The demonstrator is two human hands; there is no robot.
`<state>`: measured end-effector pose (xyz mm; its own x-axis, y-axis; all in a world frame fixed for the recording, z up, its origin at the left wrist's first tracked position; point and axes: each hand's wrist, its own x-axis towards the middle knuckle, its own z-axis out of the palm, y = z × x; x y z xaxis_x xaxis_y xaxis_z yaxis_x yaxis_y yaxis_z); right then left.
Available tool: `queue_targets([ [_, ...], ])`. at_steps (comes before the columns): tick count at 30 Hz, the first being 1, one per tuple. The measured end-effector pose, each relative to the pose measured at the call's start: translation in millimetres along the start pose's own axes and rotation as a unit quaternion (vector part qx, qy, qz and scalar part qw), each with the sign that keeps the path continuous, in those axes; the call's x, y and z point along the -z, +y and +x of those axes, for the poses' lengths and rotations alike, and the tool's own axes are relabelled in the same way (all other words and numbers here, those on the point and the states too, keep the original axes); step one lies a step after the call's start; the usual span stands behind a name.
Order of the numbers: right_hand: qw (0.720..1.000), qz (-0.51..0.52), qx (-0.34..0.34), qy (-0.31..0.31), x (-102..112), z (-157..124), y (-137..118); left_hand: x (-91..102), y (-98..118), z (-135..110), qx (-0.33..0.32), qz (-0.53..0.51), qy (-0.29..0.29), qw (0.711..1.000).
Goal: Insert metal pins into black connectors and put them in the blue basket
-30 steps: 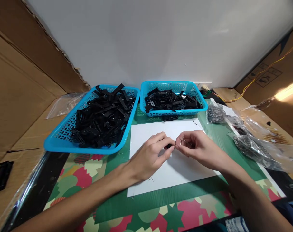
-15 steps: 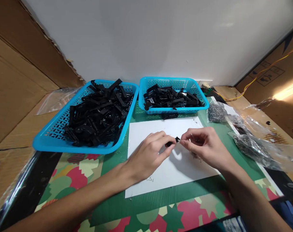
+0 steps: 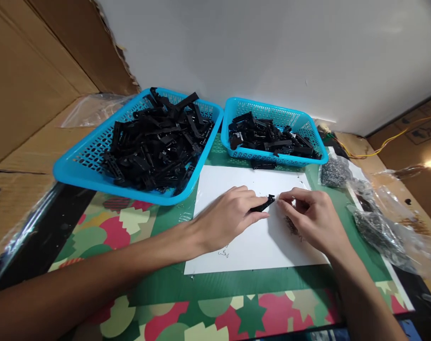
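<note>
Over the white sheet (image 3: 208, 189), my left hand (image 3: 233, 213) grips a slim black plastic part (image 3: 263, 205) between thumb and fingers, its notched end pointing right. My right hand (image 3: 308, 215) is just to the right of that end, thumb and forefinger pinched together. Whatever is in this pinch is too small to make out. Partly under my right hand lies a little heap of thin brownish metal pieces (image 3: 291, 225). A few thin bent wire pieces (image 3: 223, 254) rest on the sheet below my left hand.
A large blue basket (image 3: 76, 177) of black plastic parts stands at left, a smaller blue basket (image 3: 272, 105) of them at back right. Another black part (image 3: 264, 166) lies before it. Clear bags of small metal pieces (image 3: 377, 229) lie right. Cardboard and a white wall enclose the back.
The camera view has tilted and shifted. More of the black part now shows beyond my left fingers, and a small gap separates its end from my right fingertips.
</note>
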<state>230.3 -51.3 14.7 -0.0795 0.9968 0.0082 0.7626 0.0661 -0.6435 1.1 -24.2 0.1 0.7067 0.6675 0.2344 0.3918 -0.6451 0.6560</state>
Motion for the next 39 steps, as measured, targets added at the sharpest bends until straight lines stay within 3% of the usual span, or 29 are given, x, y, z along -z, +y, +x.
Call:
queue_targets([
  [8, 0.999, -0.030, 0.029, 0.032, -7.6, -0.7, -1.3, -1.0, 1.1, 0.1, -0.005, -0.018, 0.007, 1.000],
  [18, 0.973, -0.199, 0.090, 0.074, -16.7, -6.6, -11.5, -1.9, 2.5, 0.7, 0.002, -0.012, -0.013, 1.000],
  [22, 0.949, -0.295, 0.097, 0.058, -16.2, -6.0, -16.2, -2.8, 1.3, 1.1, 0.002, -0.026, -0.017, 1.000],
  [27, 0.924, -0.357, 0.136, -0.004, -11.4, -3.8, -22.6, -2.3, 0.4, 0.5, 0.005, -0.038, -0.013, 0.999],
  [33, 0.959, -0.257, 0.113, -0.028, 7.7, -4.6, -16.9, -2.7, -1.7, -0.1, 0.039, -0.063, 0.030, 0.997],
  [39, 0.979, -0.108, 0.173, 0.015, 34.2, 1.1, 3.0, -5.4, -4.9, -2.4, 0.035, -0.058, 0.030, 0.997],
])
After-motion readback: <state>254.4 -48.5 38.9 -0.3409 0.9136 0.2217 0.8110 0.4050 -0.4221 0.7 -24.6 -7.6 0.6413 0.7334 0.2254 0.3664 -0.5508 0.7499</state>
